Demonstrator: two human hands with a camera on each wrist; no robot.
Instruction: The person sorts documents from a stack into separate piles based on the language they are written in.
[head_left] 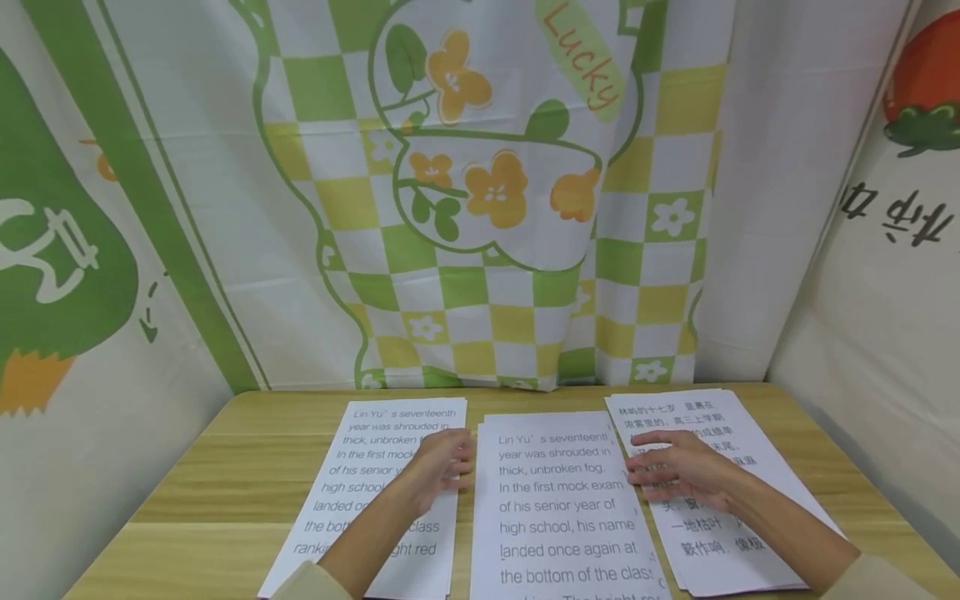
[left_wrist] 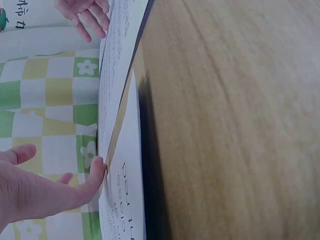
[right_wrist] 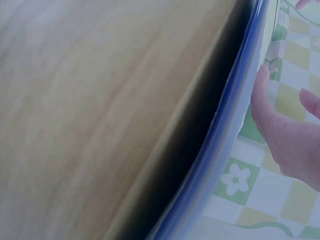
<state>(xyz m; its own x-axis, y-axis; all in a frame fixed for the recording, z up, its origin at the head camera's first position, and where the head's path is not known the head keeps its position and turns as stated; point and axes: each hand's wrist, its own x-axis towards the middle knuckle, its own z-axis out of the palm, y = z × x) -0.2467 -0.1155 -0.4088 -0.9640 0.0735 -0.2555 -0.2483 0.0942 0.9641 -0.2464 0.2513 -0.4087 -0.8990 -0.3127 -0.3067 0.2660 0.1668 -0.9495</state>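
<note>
Three stacks of printed white paper lie side by side on the table. My left hand [head_left: 441, 468] is over the right edge of the left stack [head_left: 360, 492], which bears English text. In the left wrist view its fingers [left_wrist: 92, 185] look slightly bent, with nothing held. Between the hands lies the middle stack [head_left: 562, 517], also in English. Over the left part of the right stack [head_left: 720, 533], printed in Chinese characters, is my right hand [head_left: 686, 468], fingers spread and pointing toward the middle stack. Whether either hand touches paper I cannot tell.
The wooden table [head_left: 187, 500] ends against a hanging cloth [head_left: 480, 317] with green and yellow checks and flowers. Printed white cloth walls, the left [head_left: 172, 400] and the right [head_left: 862, 333], close off both sides.
</note>
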